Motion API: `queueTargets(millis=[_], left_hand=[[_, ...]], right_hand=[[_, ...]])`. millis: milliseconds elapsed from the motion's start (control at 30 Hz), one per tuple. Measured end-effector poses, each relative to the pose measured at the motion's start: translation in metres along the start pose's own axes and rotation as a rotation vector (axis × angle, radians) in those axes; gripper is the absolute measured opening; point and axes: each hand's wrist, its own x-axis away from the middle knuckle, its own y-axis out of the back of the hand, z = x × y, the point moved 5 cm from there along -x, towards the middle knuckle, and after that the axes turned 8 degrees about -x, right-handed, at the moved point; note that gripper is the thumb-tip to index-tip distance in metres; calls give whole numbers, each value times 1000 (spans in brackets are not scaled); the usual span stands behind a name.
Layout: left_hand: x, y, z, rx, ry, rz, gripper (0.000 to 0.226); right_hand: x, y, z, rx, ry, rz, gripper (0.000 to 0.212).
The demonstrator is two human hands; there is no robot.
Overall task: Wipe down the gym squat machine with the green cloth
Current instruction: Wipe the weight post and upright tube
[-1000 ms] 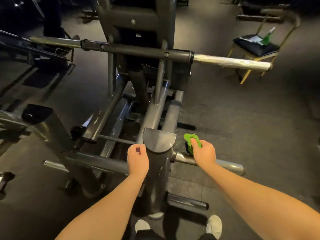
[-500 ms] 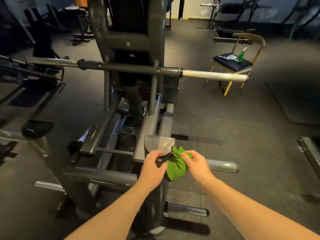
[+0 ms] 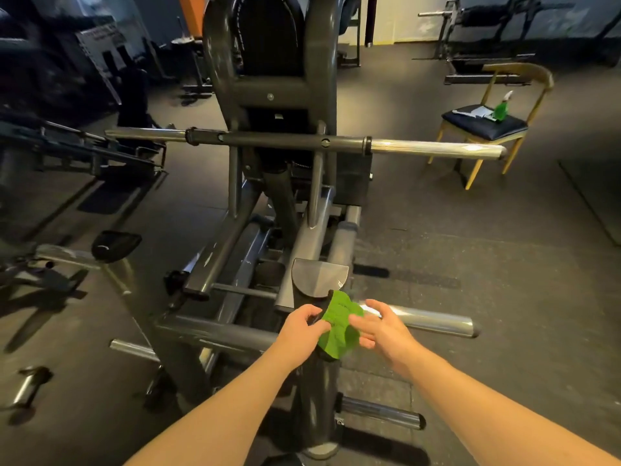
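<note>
The dark grey squat machine (image 3: 268, 95) stands in front of me, with a long chrome-ended crossbar (image 3: 437, 149) and a capped post (image 3: 319, 274) close by. The green cloth (image 3: 339, 327) hangs crumpled just below that cap, in front of a chrome peg (image 3: 433, 320). My left hand (image 3: 302, 326) pinches the cloth's left edge. My right hand (image 3: 383, 326) is at the cloth's right side with fingers spread, its thumb touching the fabric.
A wooden chair (image 3: 484, 127) with a green spray bottle (image 3: 500, 109) and papers stands at the right rear. Other gym machines (image 3: 67, 146) crowd the left side, and a rack (image 3: 487, 45) stands at the back. Chrome pegs (image 3: 383, 413) stick out low near my feet.
The cloth came off the chrome peg and up between both hands below the cap. My left hand took hold of it, and my right hand's fingers have spread apart.
</note>
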Motion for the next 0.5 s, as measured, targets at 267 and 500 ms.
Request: queueTargets(millis=[267,500], left_hand=[[8,0,-13,-84,-59,-14,30],[-29,34,-28,-190,-147,-279,22]], right_hand=[[11,-8,-9,303,52,166,37],[5,8,27,252,201,-253,6]])
